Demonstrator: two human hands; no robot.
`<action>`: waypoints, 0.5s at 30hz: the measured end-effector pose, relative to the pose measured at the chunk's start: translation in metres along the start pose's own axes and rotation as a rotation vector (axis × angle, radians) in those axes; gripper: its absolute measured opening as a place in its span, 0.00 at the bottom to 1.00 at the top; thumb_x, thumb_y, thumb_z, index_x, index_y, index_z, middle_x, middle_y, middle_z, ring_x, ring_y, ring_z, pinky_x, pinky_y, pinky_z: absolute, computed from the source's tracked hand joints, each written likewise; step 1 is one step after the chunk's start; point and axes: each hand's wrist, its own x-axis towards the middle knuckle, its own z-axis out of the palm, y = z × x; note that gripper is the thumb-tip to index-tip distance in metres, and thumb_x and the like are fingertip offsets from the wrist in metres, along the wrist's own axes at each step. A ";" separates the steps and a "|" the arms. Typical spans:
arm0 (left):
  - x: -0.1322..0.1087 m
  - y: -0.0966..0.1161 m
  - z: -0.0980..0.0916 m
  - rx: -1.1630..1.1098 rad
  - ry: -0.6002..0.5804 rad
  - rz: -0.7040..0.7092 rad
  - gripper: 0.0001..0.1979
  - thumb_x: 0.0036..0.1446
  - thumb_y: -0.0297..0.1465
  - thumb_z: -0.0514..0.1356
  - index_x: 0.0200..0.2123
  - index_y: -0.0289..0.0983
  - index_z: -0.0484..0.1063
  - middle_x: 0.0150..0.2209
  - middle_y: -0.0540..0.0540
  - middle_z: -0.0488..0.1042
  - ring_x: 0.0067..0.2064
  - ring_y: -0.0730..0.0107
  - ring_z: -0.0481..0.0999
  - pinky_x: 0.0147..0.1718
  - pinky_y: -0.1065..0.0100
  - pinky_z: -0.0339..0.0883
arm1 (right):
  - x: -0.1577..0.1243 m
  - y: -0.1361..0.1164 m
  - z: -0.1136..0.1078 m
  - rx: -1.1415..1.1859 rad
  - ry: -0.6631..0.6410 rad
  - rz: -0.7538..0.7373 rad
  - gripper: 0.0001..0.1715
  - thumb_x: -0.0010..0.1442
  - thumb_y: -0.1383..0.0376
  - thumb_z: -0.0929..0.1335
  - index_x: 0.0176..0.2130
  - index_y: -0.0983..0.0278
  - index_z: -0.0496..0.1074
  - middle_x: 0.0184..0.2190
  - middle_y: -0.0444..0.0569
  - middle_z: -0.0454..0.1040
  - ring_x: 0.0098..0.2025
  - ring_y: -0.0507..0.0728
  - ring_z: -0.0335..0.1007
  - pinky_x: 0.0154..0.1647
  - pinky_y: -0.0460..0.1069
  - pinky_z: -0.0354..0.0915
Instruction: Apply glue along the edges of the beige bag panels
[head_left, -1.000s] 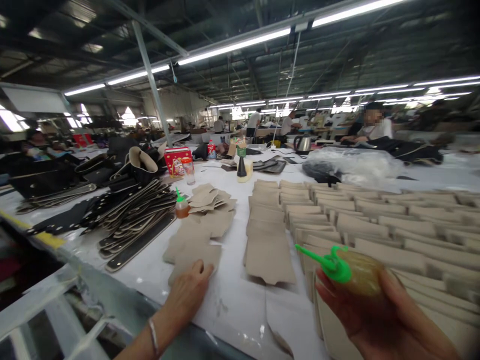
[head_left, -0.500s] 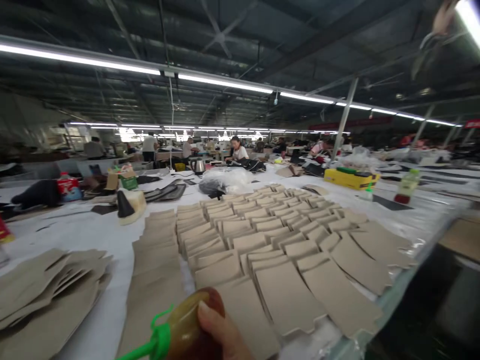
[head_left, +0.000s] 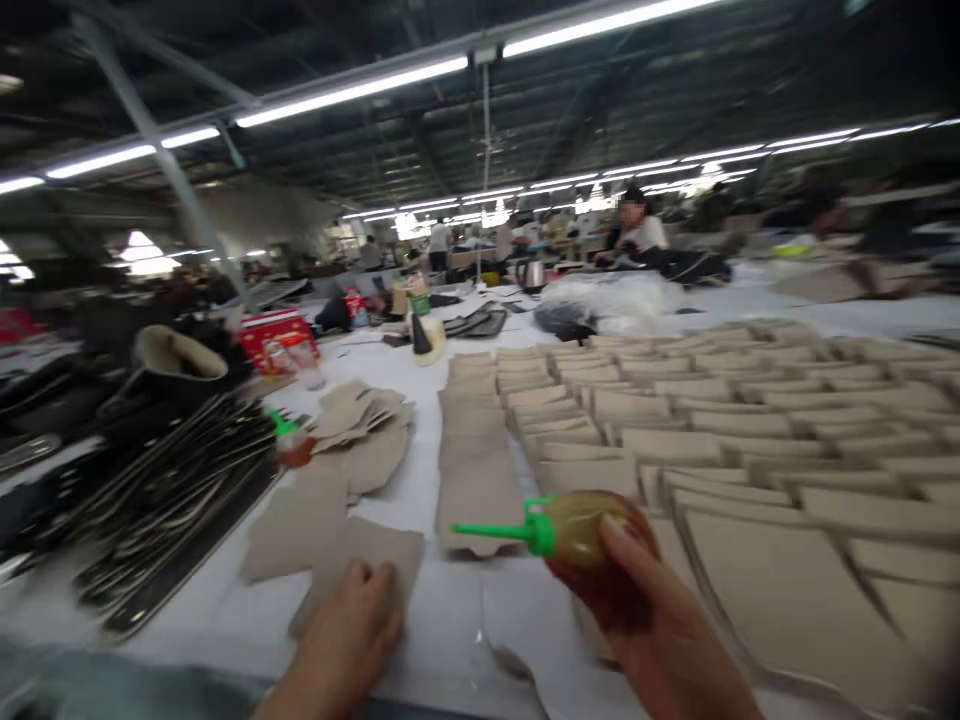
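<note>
Across the white desk (head_left: 442, 625), rows of overlapping beige pieces (head_left: 795, 570) are covering the right side, a narrow column (head_left: 480, 480) is lying mid-desk, and a loose pile (head_left: 382, 455) is waiting at left, apparently unspread. The near piece (head_left: 390, 545) is lying under the left hand (head_left: 360, 615), its fingers curling; whether they are gripping, I cannot tell. The right hand (head_left: 652, 610) is grasping the amber bottle (head_left: 589, 530) above the desk, its green nozzle (head_left: 491, 531) pointing left, no drop showing.

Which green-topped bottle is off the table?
The bottle in the right hand, its nozzle pointing left; the other bottle sits beside the black strips.
</note>
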 end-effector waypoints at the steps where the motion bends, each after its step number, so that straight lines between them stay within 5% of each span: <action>1: -0.002 0.003 -0.004 -0.006 0.010 -0.008 0.15 0.59 0.29 0.50 0.48 0.36 0.69 0.46 0.39 0.69 0.45 0.58 0.74 0.46 0.60 0.66 | 0.001 0.000 -0.001 -0.052 -0.001 0.000 0.30 0.47 0.56 0.79 0.47 0.61 0.70 0.46 0.48 0.72 0.43 0.56 0.71 0.40 0.45 0.73; 15: -0.003 0.029 -0.019 0.002 -0.012 -0.069 0.12 0.52 0.24 0.51 0.40 0.33 0.69 0.43 0.36 0.69 0.41 0.54 0.75 0.41 0.57 0.69 | 0.018 0.012 -0.014 -0.339 -0.176 0.052 0.38 0.51 0.52 0.77 0.54 0.64 0.64 0.47 0.56 0.72 0.46 0.61 0.71 0.44 0.46 0.72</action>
